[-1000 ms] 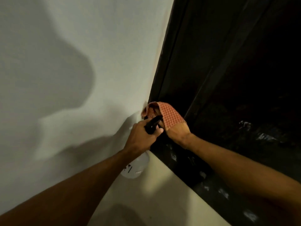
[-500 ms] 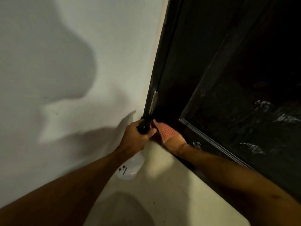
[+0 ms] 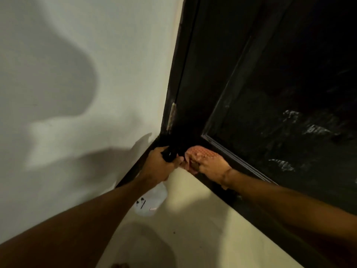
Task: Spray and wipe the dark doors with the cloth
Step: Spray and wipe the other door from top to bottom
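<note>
Head view looks down into a corner where a pale wall (image 3: 81, 78) meets the dark door (image 3: 260, 89). The door's lower panel shows whitish streaks (blurred, perhaps wet). The left hand (image 3: 159, 167) is wrapped around the black head of a spray bottle (image 3: 152, 200), whose clear body hangs below the fist above the cream floor (image 3: 193, 219). The right hand (image 3: 210, 169) presses a red-checked cloth (image 3: 201, 152) flat against the door's bottom rail, just beside the left hand, fingers mostly covered by fabric.

Head view, downward, near door (image 3: 251, 93)
</note>
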Motion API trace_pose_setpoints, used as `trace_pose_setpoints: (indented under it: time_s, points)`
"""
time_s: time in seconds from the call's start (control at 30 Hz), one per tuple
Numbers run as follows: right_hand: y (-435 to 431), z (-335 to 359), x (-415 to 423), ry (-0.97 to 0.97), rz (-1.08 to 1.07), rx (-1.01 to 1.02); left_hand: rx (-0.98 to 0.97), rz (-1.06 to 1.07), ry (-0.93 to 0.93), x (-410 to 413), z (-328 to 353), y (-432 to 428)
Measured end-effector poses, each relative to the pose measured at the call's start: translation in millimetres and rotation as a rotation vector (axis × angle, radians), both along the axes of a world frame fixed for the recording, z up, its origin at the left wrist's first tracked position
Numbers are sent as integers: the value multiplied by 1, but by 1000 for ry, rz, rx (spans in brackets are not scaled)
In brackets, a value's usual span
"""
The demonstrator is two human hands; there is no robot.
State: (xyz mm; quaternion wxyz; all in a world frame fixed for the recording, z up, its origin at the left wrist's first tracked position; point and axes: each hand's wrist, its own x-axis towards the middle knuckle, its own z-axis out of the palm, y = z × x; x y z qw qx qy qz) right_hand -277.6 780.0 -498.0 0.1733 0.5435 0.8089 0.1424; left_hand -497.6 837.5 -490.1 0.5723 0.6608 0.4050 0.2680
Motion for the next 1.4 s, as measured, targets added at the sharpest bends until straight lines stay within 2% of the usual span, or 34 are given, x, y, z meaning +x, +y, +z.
trace_pose_setpoints:
  time_s: [0.03, 0.07, 0.13, 0.2, 0.3, 0.33, 0.47, 0.53, 0.63, 0.7, 0.8, 0.83, 0.93, 1.0, 1.07, 1.1, 1.17, 1.2, 1.27, 1.3, 1.4]
  points:
    - [1, 9, 9, 83, -113, 80, 37, -40, 16, 4, 5, 2]
    - [1, 16, 16, 79, -182, 177, 74, -68, 32, 5, 8, 4]
    - [-1, 29, 13, 31, -183, 381, 86, -66, 29, 4, 4, 1]
    - [-17, 7, 18, -141, -162, 298, 36, -47, -4, 4, -2, -7]
    - [-59, -33, 36, -373, 93, 56, 66, -58, -16, 6, 7, -14]
    - [-61, -29, 39, -301, 108, 18, 77, -64, -20, 8, 12, -14]
    - [-33, 11, 35, 130, -133, 270, 104, -110, 24, 10, 13, -21]
    - [-22, 2, 26, -3, -156, 262, 90, -116, 57, 5, 2, -33]
    - [-75, -56, 25, -286, -98, -18, 65, -173, 84, 4, -3, -58]
    - [-103, -72, 36, -126, -189, -87, 79, -181, 91, 7, 8, -64]
    - [-88, -49, 34, 167, -306, 105, 95, -182, 64, 16, 22, -60]
    - [-75, -32, 26, 199, -261, 158, 113, -181, 56, 16, 19, -58]
    - [-51, -4, -7, 383, -182, 83, 131, -201, 83, 17, 4, -66]
    - [-57, -26, -6, 722, -258, 31, 114, -201, 107, 22, -5, -73]
    - [-78, -52, -1, 780, -449, -139, 90, -165, 118, 32, -6, -75]
    - [-85, -48, 1, 785, -492, -149, 96, -150, 117, 38, -2, -74]
    - [-95, -23, 12, 832, -430, 13, 117, -165, 88, 53, 6, -70]
    - [-97, -15, 25, 768, -384, 98, 118, -189, 70, 58, 7, -69]
    - [-110, -17, 49, 301, -243, 211, 99, -224, 52, 55, -4, -70]
    - [-123, -29, 59, 109, -234, 198, 100, -226, 61, 51, -13, -74]
    - [-198, -86, 74, -111, -271, -77, 95, -212, 88, 45, -24, -88]
